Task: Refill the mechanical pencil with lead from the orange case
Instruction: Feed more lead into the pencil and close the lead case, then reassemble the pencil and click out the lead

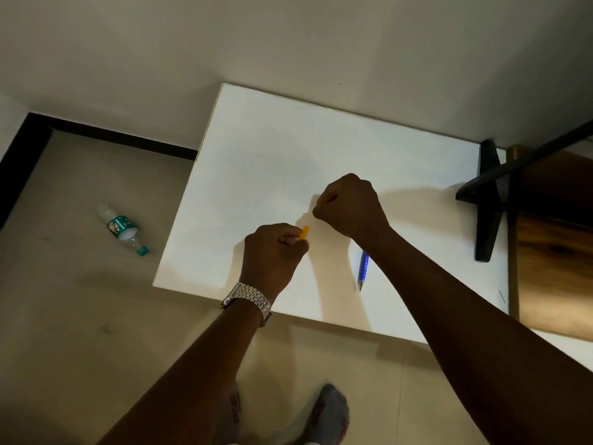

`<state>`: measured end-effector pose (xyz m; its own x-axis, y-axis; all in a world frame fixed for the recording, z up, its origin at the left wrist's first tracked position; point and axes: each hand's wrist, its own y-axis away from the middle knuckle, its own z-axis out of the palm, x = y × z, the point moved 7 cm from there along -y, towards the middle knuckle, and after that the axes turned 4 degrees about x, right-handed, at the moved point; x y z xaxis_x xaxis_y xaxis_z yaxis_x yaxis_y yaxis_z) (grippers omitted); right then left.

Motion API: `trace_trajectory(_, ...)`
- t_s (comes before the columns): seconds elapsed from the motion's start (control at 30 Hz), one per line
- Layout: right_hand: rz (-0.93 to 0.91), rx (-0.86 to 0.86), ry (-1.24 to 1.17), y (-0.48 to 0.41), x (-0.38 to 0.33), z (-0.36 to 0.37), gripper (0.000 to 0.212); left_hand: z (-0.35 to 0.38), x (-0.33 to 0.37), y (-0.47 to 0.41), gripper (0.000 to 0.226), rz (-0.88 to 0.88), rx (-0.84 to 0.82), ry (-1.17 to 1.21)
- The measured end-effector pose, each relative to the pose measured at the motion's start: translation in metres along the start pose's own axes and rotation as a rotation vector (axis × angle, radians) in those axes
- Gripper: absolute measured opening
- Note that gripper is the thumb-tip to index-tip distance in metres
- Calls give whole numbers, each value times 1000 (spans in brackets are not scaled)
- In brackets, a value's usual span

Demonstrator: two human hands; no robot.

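My left hand (274, 252), with a metal watch on its wrist, is closed around the small orange lead case (305, 233); only the case's upper end sticks out past the fingers. My right hand (349, 205) hovers just up and right of the case, fingers curled with thumb and forefinger pinched together; whether a lead is between them is too fine to see. The blue mechanical pencil (363, 269) lies on the white table (272, 149), tip toward me, partly under my right forearm.
A thin dark sliver (502, 296) lies near the table's right edge. A black metal frame (487, 200) and a wooden board (555, 245) stand at the right. An empty plastic bottle (122, 227) lies on the floor at the left. My socked feet (327, 412) are below.
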<state>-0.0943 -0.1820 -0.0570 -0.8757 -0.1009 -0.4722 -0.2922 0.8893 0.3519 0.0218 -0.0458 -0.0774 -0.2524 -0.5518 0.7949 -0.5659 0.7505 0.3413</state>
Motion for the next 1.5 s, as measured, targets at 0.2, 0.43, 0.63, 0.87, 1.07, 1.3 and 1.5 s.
trace_trajectory(0.2, 217, -140, -745, 27, 25, 8, 14, 1, -6, 6, 13, -112, -70, 210)
trace_trajectory(0.43, 182, -115, -865, 47, 21, 7, 16, 0, 2, 9, 13, -100, -95, 271)
trace_trajectory(0.63, 153, -33, -821, 51, 22, 4, 17, -1, 5, 9, 13, -125, -86, 318)
trace_trajectory(0.87, 161, -109, -870, 56, 28, 2, 14, 0, 4, 13, 15, -110, -139, 330)
trace_trajectory(1.07, 178, -142, -915, 61, 30, 0, 12, 1, 8, 16, 16, -82, -175, 319)
trace_trajectory(1.3, 267, -72, -1077, 73, 36, 1, 11, 4, 19, 17, 16, -56, -184, 306)
trace_trajectory(1.5, 325, 5, -1143, 87, 46, 13, 10, 7, 17, 21, 16, -64, -215, 300)
